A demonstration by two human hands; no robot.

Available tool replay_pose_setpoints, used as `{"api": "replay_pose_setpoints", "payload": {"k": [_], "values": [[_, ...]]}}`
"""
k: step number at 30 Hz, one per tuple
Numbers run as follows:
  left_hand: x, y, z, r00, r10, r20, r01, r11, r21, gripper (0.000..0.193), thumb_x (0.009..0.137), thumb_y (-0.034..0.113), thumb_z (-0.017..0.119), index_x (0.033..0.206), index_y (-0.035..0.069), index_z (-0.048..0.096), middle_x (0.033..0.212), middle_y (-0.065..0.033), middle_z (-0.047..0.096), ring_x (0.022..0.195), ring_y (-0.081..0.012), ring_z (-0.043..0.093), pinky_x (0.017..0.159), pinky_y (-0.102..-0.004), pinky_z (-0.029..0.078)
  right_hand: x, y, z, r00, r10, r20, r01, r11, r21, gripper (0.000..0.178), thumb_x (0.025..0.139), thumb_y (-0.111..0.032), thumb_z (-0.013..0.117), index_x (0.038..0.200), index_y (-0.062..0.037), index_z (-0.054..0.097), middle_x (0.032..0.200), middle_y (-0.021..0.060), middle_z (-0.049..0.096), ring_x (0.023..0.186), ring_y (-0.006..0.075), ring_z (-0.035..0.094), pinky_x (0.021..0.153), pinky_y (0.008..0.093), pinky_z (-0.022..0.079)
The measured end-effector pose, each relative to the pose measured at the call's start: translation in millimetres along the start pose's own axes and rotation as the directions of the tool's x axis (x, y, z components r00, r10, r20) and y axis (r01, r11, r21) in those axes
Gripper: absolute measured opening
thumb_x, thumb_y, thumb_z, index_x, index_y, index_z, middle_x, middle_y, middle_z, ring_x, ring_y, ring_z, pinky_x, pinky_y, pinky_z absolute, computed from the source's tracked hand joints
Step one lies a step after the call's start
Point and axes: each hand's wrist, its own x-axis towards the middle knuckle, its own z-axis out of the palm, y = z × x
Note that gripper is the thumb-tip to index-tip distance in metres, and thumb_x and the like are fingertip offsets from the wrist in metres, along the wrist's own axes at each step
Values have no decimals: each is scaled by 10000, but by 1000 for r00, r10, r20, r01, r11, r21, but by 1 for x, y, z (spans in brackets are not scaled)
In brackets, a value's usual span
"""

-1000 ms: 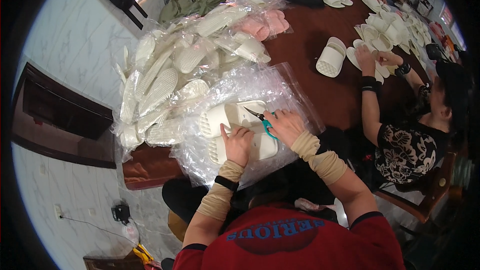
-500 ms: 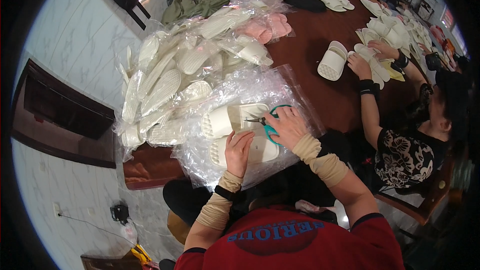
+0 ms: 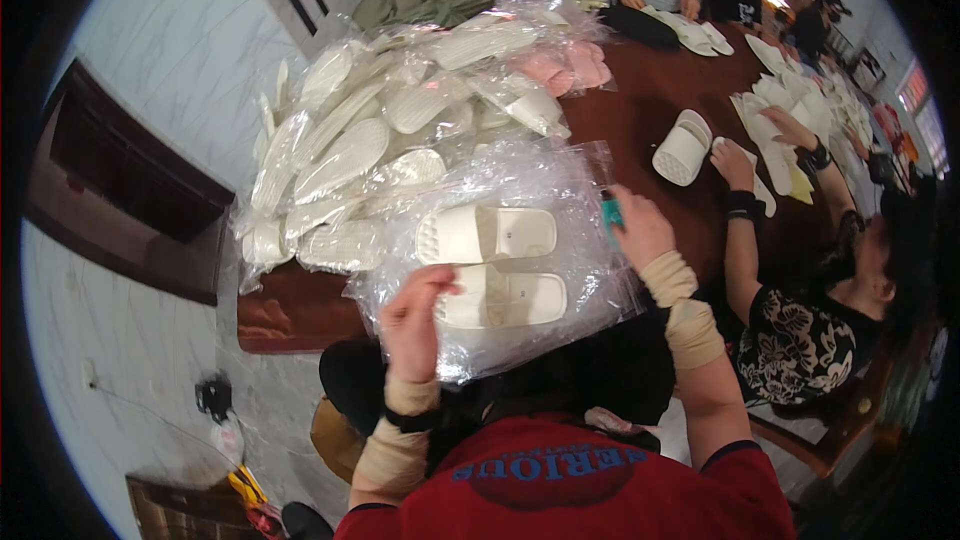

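Note:
Two cream slippers, a far one (image 3: 527, 232) and a near one (image 3: 530, 298), lie side by side on clear plastic bags (image 3: 590, 265) in front of me. My left hand (image 3: 410, 325) is at the toe end of the near slipper, thumb and fingers drawn together; whatever may be between them is too small to make out. Off to the right of the pair, at the edge of the plastic, my right hand (image 3: 645, 230) is closed round small scissors (image 3: 611, 212) with teal handles. The blades are mostly hidden or blurred.
Bagged cream slippers (image 3: 345, 155) form a large heap at the left, with pink bagged ones (image 3: 565, 68) at its far end. On the brown tabletop (image 3: 640, 105), a loose slipper (image 3: 682, 148) lies near a co-worker's hand (image 3: 733, 165). Other people work farther back.
My right hand has carried the scissors away from the slippers to the right. My left hand has drawn back left, its fingers now pinched together. The whole view has shifted slightly.

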Motion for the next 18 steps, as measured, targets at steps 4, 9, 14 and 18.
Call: {"api": "replay_pose_setpoints", "payload": {"k": [4,9,14,18], "values": [[-11,67,-89,946,193,-259,-224,970,-94,303,999,152,518,1163,-87,608,1099,-134,654,897,-149,608,939,-330,491,13,78,20,987,76,143,-54,987,-150,450,816,-224,671,1230,-122,528,1040,172,617,985,360,605,820,468,505],[-75,101,-215,763,302,-571,-283,951,124,325,1017,161,490,1221,-76,578,1206,-145,622,943,-138,605,989,-332,483,31,78,25,895,227,384,-30,890,-455,347,852,-339,664,1074,-77,613,955,190,674,913,385,654,762,503,527],[-161,69,-316,553,356,-753,-302,929,217,337,1006,167,519,1238,-71,573,1229,-159,616,1032,-180,618,953,-316,500,22,44,17,976,56,208,38,907,-420,332,905,-337,607,1117,-82,606,993,164,676,933,346,654,760,460,523],[-212,8,-387,400,248,-882,-176,966,192,339,992,184,553,1213,-70,593,1204,-154,630,1020,-181,623,932,-309,506,10,-24,10,974,-102,200,110,994,-27,288,910,-214,613,1164,-80,624,1021,156,678,836,295,660,709,388,516]]}}
